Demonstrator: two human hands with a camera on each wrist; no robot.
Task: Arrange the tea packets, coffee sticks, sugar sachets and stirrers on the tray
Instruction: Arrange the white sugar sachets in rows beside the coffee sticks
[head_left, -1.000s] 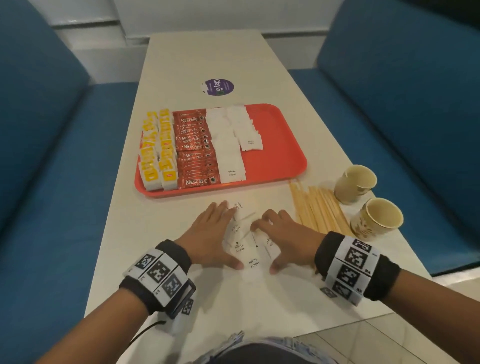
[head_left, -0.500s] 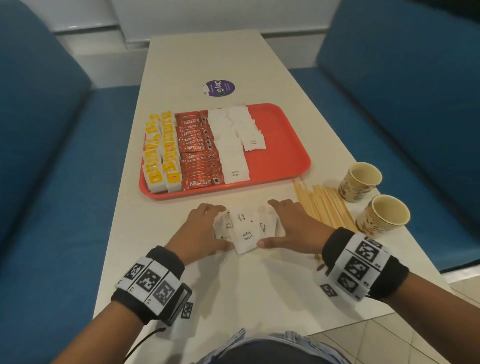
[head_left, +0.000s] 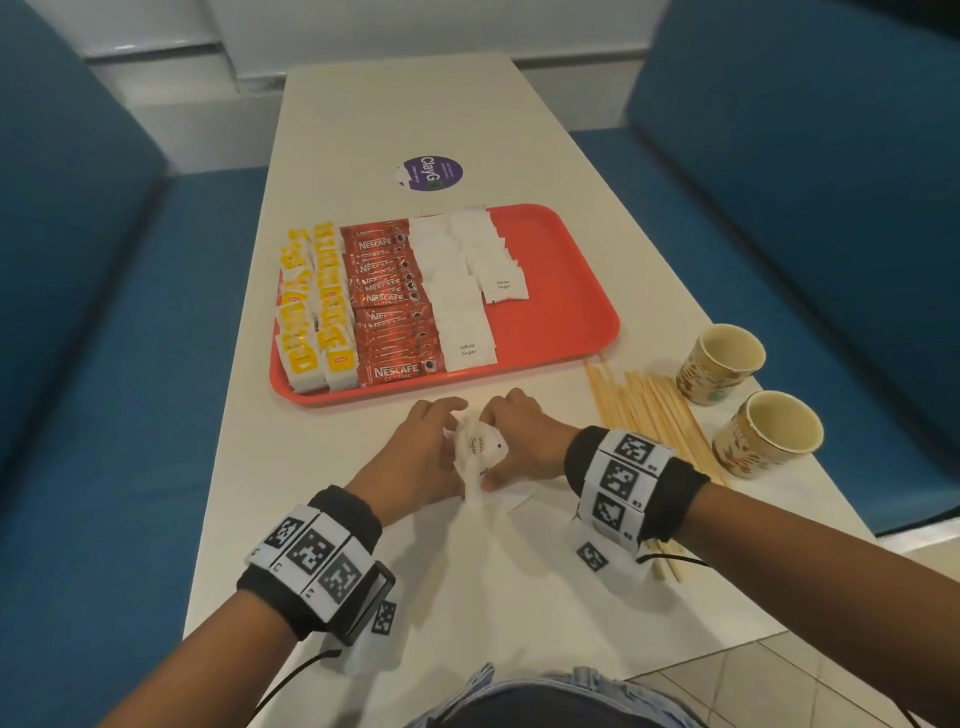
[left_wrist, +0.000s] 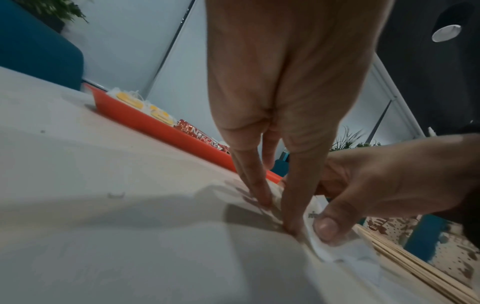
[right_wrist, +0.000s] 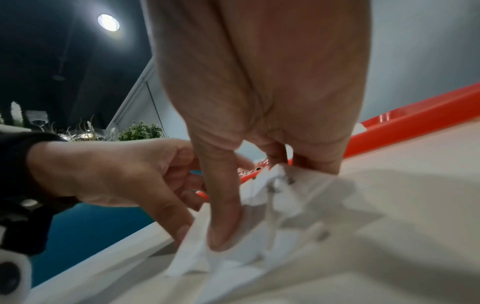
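Left hand (head_left: 423, 452) and right hand (head_left: 524, 441) meet over a bunched pile of loose sugar sachets (head_left: 480, 452) on the counter (head_left: 519, 597), just near of the tray (head_left: 566, 317). Both hands have fingers curled inward around the pile, pressing it together from left and right; right thumb (right_wrist: 224, 228) bears on the near sachets, left fingertips (left_wrist: 293, 222) touch the counter at the pile's left edge. Some sachets stand on edge, crumpled, "White Sugar" print visible on top. Tray lies flat, orange-red, holding, left to right: two columns of yellow-tagged tea packets (head_left: 317, 312), red coffee sticks (head_left: 395, 306), then white sugar sachets in rows (head_left: 462, 291); right part of tray bare. Wooden stirrers (head_left: 644, 421) lie in a loose bundle on the counter, right of the hands, partly under the right wrist. Two paper cups (head_left: 727, 364) stand upright further right. Purple round sticker (head_left: 431, 173) on counter, far of tray.
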